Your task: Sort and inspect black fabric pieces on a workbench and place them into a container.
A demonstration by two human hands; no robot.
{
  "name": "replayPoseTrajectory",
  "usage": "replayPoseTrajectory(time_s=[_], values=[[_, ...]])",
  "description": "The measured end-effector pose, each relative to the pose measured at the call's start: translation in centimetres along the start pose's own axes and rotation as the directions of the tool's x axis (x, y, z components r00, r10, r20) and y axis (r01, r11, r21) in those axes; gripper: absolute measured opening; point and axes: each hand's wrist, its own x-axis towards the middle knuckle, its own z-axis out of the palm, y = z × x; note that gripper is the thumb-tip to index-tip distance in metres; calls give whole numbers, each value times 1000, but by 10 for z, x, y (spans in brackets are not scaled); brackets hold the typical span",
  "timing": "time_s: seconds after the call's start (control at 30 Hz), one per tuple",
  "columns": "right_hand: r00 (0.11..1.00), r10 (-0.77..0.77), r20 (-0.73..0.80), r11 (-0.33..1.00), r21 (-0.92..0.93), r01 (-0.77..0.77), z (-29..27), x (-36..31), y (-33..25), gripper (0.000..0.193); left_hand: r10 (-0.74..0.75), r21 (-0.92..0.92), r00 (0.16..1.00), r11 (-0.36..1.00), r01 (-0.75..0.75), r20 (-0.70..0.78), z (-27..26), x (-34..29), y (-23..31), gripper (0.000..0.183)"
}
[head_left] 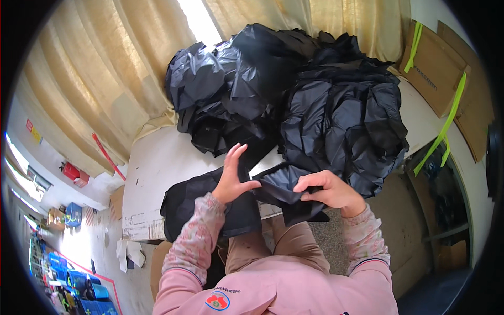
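Note:
My right hand [334, 193] pinches the edge of a black plastic bag [283, 185] between thumb and fingers. The bag hangs partly over the table's front edge, above my lap. My left hand [231, 181] is raised with its fingers stretched and the thumb apart; the thumb tip lies close to the held bag, and I cannot tell whether it touches. Below and beside that hand, a flat black piece [191, 202] lies at the front left of the table. Behind both hands rise a heap of crumpled black bags [226, 79] and a stack of black bags [341, 121] on the right.
The white table [147, 168] has a worn front edge. Yellow curtains [105, 79] hang behind it. Cardboard sheets [433, 73] with green straps [454, 113] lean at the right. Blue crates [94, 289] stand on the floor at the far lower left.

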Motion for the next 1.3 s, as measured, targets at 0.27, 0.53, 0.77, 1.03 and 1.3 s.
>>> replayPoseTrajectory(time_s=[0.27, 0.53, 0.77, 1.03, 1.3], values=[[915, -122, 384, 958, -195, 210, -11, 18, -58, 24, 116, -39, 901, 993, -110, 418, 13, 5, 35, 89], [998, 56, -37, 817, -573, -67, -25, -8, -20, 32, -82, -761, 937, 561, 326, 340, 18, 7, 36, 40], [636, -647, -421, 574, -818, 42, -38, 36, -1, 20, 158, -447, 444, 578, 683, 882, 31, -17, 52, 79], [983, 63, -173, 527, -830, -180, -70, 31, 51, 37, -254, -845, 906, 343, 411, 338, -9, -15, 54, 46], [834, -514, -201, 480, -873, 85, 64, 50, -27, 38, -248, -917, 922, 196, 348, 297, 13, -3, 68, 39]])
